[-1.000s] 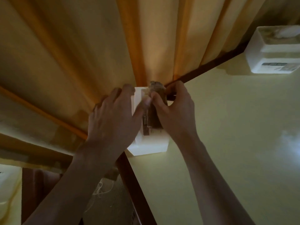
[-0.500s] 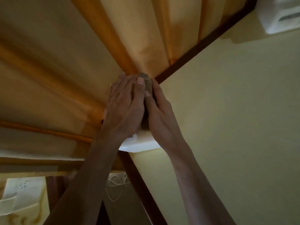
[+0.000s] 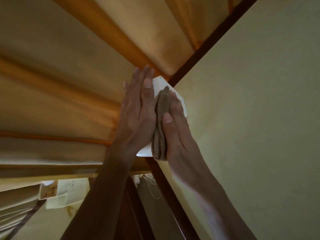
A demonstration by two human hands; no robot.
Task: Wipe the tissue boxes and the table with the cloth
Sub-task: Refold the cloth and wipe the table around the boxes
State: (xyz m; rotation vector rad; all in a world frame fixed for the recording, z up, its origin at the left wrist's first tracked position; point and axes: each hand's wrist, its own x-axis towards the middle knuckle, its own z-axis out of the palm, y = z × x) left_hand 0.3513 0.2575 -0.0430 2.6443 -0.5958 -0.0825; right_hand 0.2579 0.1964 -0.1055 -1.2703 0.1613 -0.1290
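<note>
A white tissue box (image 3: 160, 84) stands at the far left corner of the pale yellow table (image 3: 251, 110), mostly covered by both hands. My left hand (image 3: 138, 111) lies flat with straight fingers against the box's left side. My right hand (image 3: 176, 123) presses a folded brown cloth (image 3: 161, 125) onto the top of the box, fingers straight and thumb laid along the cloth. Only the box's far corner, a strip on its right edge and its near bottom corner show.
An orange-yellow curtain (image 3: 78, 75) hangs right behind the box and the table's dark wooden edge (image 3: 213, 38). Below left, off the table, lie a pale box with small holes (image 3: 69, 189) and a thin white cord (image 3: 152, 186).
The view has tilted and closed in; the second tissue box at the top right has left the frame. Both hands have flattened out, and more of the cloth shows between them.
</note>
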